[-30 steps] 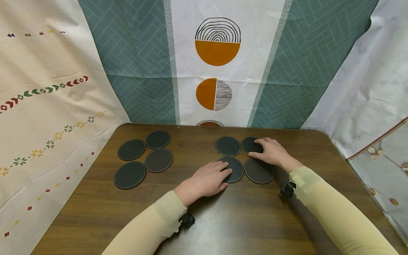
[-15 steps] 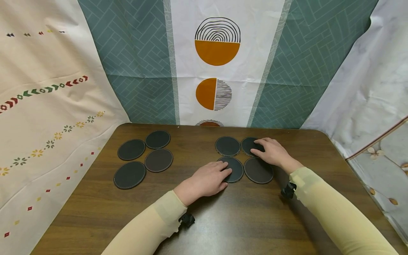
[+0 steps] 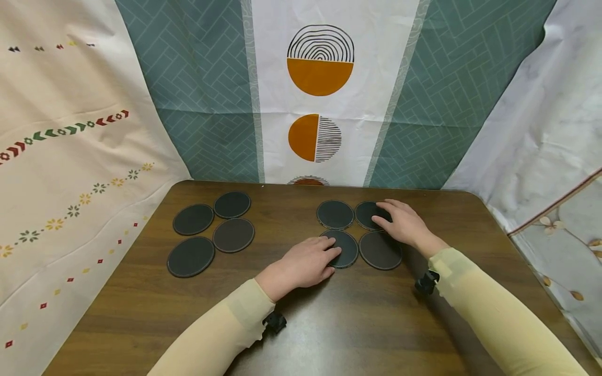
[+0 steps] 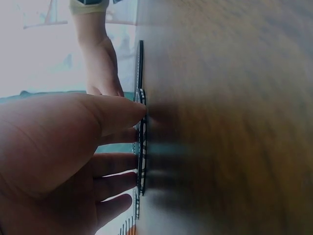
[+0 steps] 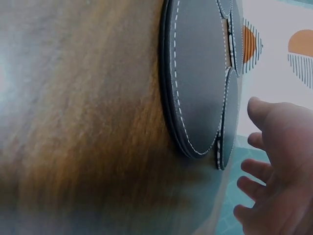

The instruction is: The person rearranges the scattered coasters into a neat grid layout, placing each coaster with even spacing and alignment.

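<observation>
Round dark coasters with pale stitched edges lie in two clusters on the table. My left hand rests its fingers on the near-left coaster of the right cluster. In the left wrist view the thumb touches this coaster's edge, which looks layered, and the fingers are fairly straight. My right hand hovers at the far-right coaster, fingers spread and thumb apart. From the right wrist view, that hand holds nothing and stands clear of the coasters. A browner coaster lies below it, its edge doubled.
Beside these, a coaster sits at the cluster's far left. The left cluster includes a browner coaster and a black coaster. Patterned cloths hang behind and beside the wooden table.
My right thumb has drawn slightly up and away, and the right hand has lifted a little off the far-right coaster. The left hand stays in place.
</observation>
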{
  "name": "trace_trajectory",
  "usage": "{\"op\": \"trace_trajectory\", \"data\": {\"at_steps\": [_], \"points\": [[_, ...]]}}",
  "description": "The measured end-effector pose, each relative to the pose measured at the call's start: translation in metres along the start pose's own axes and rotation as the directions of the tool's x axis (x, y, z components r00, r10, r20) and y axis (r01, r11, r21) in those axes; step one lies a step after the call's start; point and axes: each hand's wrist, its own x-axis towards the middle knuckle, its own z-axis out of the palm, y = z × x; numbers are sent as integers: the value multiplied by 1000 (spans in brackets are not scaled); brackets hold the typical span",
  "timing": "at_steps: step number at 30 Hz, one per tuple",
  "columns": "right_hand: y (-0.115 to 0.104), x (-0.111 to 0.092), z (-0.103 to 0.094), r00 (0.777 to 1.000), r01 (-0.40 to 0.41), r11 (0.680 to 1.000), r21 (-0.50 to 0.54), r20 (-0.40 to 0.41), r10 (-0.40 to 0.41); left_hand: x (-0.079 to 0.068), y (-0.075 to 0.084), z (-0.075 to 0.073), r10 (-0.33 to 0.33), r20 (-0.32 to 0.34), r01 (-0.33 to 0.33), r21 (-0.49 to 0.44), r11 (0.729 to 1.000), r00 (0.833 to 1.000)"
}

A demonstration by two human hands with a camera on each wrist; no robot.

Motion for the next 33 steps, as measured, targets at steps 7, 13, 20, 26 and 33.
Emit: {"op": "trace_trajectory", "data": {"at_steps": [7,13,20,26,33], "points": [[0,-10,-4,994,76,995,-64,-70,-81,0,-2,-1,12,-16,-12,-21,1000,1000],[-7,-18,0,975,186,969,-162,-88,-202,2,-4,0,19,-38,-21,-41,999,999],[-22,-27,4,962,253,948,-196,-57,-269,4,-4,-3,18,-37,-20,-47,999,999],[-32,-34,9,941,321,927,-192,-40,-335,5,-4,-3,23,-48,-25,-48,999,999],[-46,-42,16,918,387,906,-172,-22,-396,1,-6,-7,11,-85,-16,-65,998,996]]}}
